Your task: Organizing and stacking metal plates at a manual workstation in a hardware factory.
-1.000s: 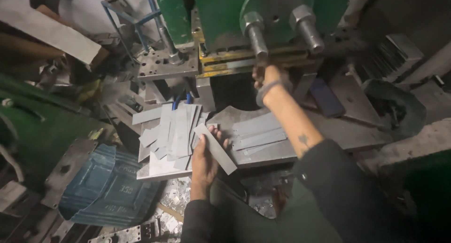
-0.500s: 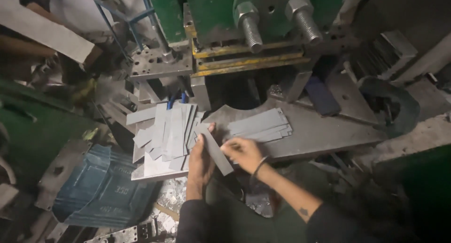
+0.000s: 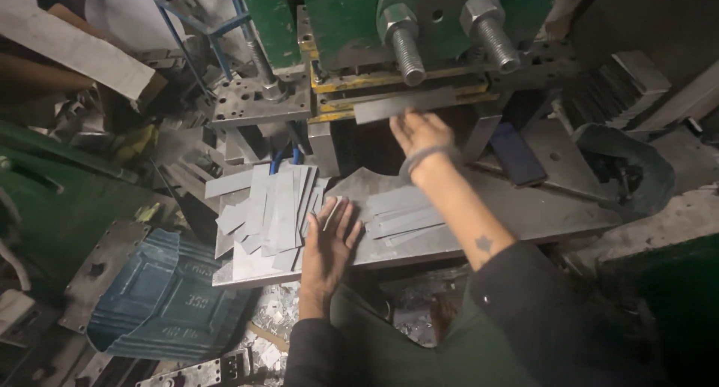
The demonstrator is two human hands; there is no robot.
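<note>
My right hand grips one metal strip at the far press die, not yet seated, while my open left hand rests flat beside the near stack of strips.

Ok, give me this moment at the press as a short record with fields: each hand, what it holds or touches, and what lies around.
right hand: raised at the green press, holding a flat grey metal strip level at the die opening
left hand: flat, fingers spread, on the grey steel work plate
left of it: loose pile of grey metal strips
right of it: smaller stack of strips
lower left: blue embossed sheet
</note>
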